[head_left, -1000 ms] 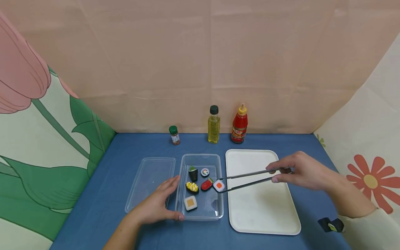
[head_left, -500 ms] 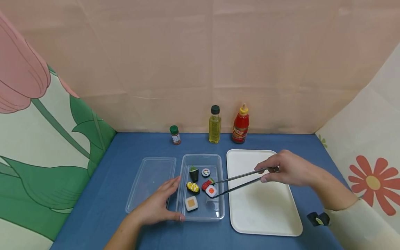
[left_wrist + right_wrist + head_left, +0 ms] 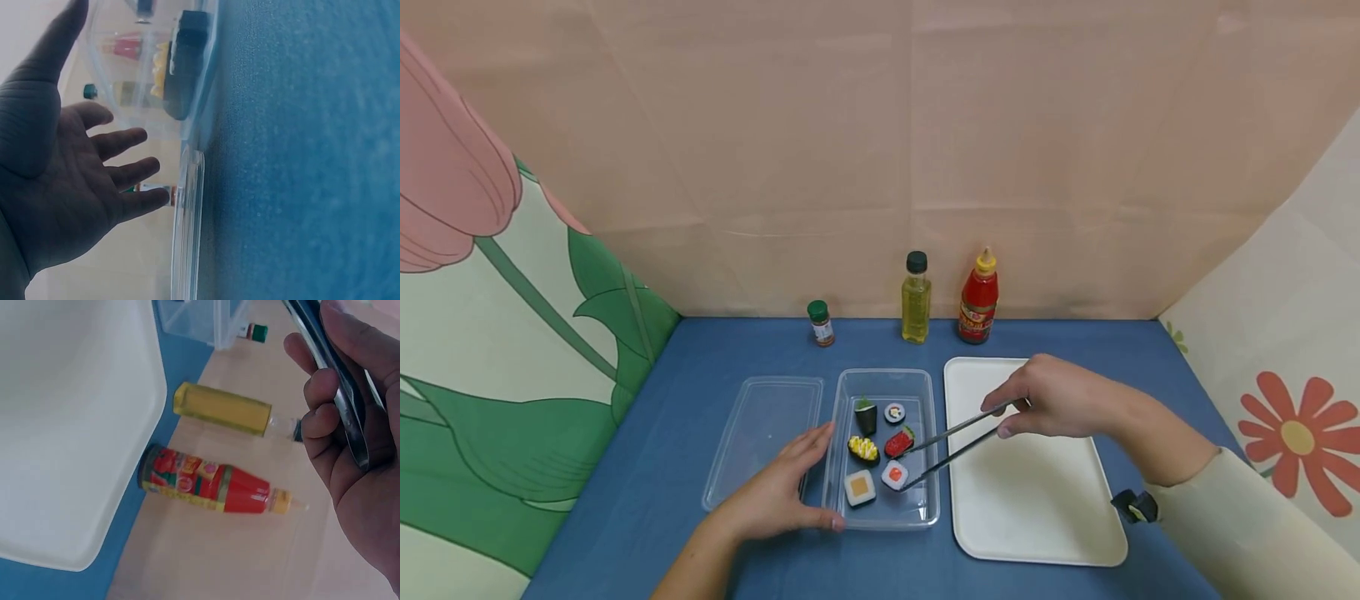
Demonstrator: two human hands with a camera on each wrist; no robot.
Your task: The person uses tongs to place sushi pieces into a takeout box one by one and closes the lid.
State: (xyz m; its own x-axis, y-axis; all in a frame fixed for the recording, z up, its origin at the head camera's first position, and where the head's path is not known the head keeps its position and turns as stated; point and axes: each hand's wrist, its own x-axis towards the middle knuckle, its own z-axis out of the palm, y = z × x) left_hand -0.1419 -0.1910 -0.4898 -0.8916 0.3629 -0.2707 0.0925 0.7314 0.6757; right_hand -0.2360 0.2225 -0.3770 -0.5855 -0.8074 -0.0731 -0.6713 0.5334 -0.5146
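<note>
My right hand (image 3: 1048, 396) holds metal tongs (image 3: 958, 429), reaching into the clear plastic container (image 3: 917, 383). Their tips are at a white square sushi roll with an orange centre (image 3: 895, 475); whether they still pinch it I cannot tell. Around it in the container are a red-topped sushi (image 3: 898, 442), a yellow-topped sushi (image 3: 863, 450), a white sushi with a tan square (image 3: 859, 487), a dark cone-shaped roll (image 3: 866, 417) and a small round roll (image 3: 894, 413). Beside the container's left wall, my left hand (image 3: 775, 492) has its fingers extended, thumb near the front corner.
A white tray (image 3: 1037, 508) lies right of the container, and a clear lid (image 3: 760, 433) lies left. Along the back stand a green-capped spice jar (image 3: 822, 325), a bottle of yellow oil (image 3: 915, 308) and a red sauce bottle (image 3: 978, 304).
My right hand has moved left with the tongs. The orange-centred roll has gone from the container's right wall to a spot in front of the red-topped sushi. My left hand has stayed put.
</note>
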